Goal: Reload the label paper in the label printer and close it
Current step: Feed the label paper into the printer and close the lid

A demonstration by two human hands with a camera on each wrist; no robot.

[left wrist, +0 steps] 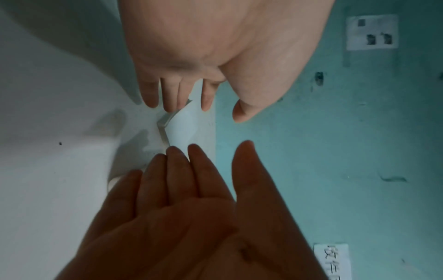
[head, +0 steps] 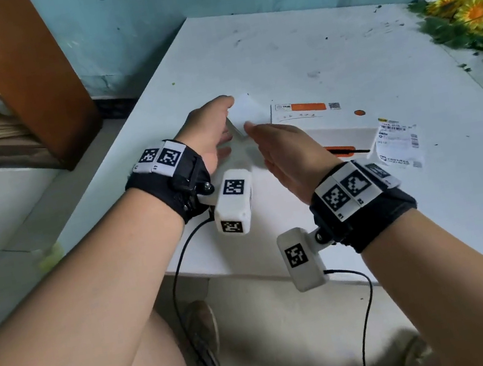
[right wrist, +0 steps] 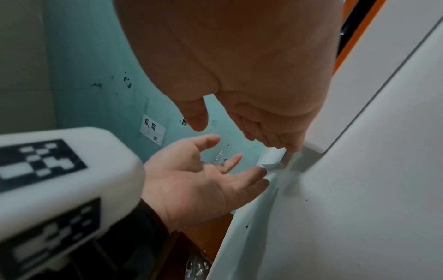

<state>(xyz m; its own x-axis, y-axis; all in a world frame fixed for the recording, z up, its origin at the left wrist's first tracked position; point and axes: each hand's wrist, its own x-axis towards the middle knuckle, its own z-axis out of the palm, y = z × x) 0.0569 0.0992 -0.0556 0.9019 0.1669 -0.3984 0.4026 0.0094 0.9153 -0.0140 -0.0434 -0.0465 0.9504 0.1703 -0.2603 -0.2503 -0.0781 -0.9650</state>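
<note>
The label paper (head: 246,111) — 1 folded white stack — lies on the bench (head: 323,51) between 2 hands, just left of the label printer (head: 329,123). Left hand (head: 209,133) and right hand (head: 289,149) flank it, fingers straight and released, tips touching or nearly so — neither is clearly nearer. Its long axis I cannot tell.

White label stack (head: 246,111) left of white-orange printer (head: 329,123), on table

Chinese characters "改作" on a wall sticker (left wrist: 332,261); other print illegible.
</note>
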